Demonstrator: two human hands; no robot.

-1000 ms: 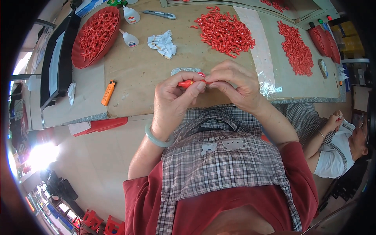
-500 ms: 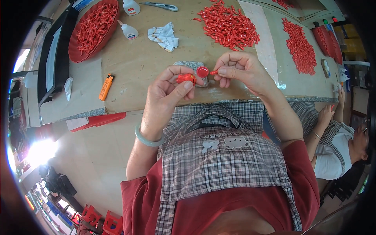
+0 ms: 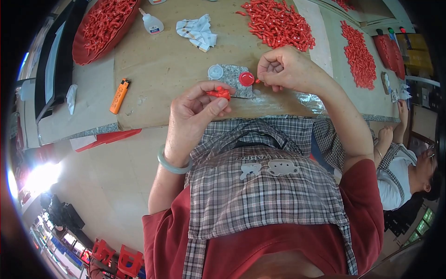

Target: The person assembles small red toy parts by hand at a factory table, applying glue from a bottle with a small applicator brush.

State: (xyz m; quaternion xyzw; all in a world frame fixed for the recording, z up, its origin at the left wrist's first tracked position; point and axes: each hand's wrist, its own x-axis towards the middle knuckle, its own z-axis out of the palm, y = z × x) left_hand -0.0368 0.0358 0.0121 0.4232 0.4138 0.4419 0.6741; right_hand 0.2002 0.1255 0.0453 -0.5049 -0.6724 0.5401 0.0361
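Observation:
Between its thumb and fingers my left hand [image 3: 197, 106] grips a small glossy red figurine [image 3: 221, 94], partly covered by the fingers. Higher and to the right, my right hand [image 3: 293, 69] is closed in a pinch on a small red piece [image 3: 258, 81], of which only the tip shows. That tip is close beside a small round red dish [image 3: 246, 79]. The dish rests on a grey speckled stone slab [image 3: 229, 74], along with a small clear round cap [image 3: 215, 71]. A gap separates my two hands.
Red curved pieces lie heaped [image 3: 281, 25] beyond my right hand, with another pile [image 3: 358, 56] farther right. At left are a red bowl of pieces [image 3: 88, 56], a glue bottle [image 3: 152, 23], a crumpled cloth [image 3: 197, 31] and an orange lighter [image 3: 119, 96]. A co-worker [image 3: 395, 172] sits at right.
My left hand has turned the figurine, so its yellow-marked side no longer shows. My right hand has tilted over, its fingertips still near the red dish. The whole view has shifted slightly.

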